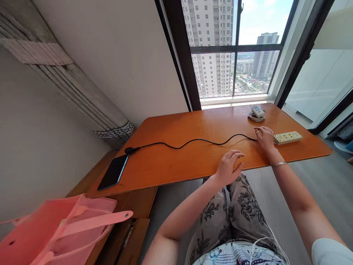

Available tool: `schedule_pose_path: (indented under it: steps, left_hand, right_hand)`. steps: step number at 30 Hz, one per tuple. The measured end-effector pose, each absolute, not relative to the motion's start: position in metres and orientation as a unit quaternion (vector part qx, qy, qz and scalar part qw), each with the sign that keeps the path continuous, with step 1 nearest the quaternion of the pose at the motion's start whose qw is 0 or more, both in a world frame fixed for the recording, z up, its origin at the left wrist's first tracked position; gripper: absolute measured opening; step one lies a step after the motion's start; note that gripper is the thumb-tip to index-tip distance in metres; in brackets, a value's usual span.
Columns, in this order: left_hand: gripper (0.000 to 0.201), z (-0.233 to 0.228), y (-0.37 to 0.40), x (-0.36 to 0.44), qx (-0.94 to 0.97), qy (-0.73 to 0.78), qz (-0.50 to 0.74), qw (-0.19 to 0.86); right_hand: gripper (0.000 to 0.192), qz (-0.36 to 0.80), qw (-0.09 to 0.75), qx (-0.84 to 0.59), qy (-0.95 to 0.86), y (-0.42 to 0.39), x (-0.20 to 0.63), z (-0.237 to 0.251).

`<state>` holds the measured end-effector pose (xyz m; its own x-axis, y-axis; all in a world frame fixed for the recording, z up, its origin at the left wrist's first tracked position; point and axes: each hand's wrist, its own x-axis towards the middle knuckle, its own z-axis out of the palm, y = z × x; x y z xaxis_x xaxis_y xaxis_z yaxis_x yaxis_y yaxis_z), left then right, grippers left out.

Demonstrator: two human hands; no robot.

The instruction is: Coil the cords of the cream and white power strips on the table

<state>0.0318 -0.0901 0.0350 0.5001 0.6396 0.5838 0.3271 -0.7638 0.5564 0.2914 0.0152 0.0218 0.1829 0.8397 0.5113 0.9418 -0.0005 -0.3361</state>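
Note:
My left hand [228, 167] is held over the near edge of the wooden table, fingers loosely spread with nothing in them. Farther right, my right hand [265, 138] is low over the tabletop, its fingers stretched toward the left. A black cable [190, 141] runs in a wavy line across the table and disappears under the right hand, so its end there is hidden. At the cable's left end lies a black plug [131, 150], touching or just behind a dark tablet [113, 172]. Close beside the right hand sits a cream power strip [288, 138].
Toward the table's back right is a white power strip [257, 111] on a coiled pale cord [256, 117]. A pink bag [68, 228] stands at the lower left, beside the orange-brown table [165, 165]. Behind the table is a window [234, 48].

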Motion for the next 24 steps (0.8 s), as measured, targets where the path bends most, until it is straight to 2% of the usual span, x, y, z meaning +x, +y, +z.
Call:
schedule_pose_path:
  steps: [4,7,14,19,24]
  left_hand:
    - [0.032,0.035,-0.148,0.089,0.873,0.177,0.352,0.287]
    - [0.034,0.042,-0.163,0.099,0.866,0.165,0.343,0.325]
    - [0.045,0.075,-0.175,0.082,0.823,0.162,0.327,0.435]
    - [0.05,0.087,-0.198,0.081,0.864,0.082,0.278,0.412]
    - [0.058,0.073,-0.19,0.082,0.856,0.201,0.315,0.357]
  right_hand:
    - [0.048,-0.046,0.23,-0.755,-0.612,0.045,0.262,0.031]
    - [0.051,-0.017,0.17,-0.787,-0.593,0.056,0.251,0.029]
    - [0.052,-0.012,0.153,-0.791,-0.592,0.054,0.247,0.024]
    - [0.052,-0.012,0.144,-0.79,-0.596,0.05,0.246,0.027]
    - [0.053,-0.012,0.143,-0.791,-0.595,0.05,0.246,0.028]
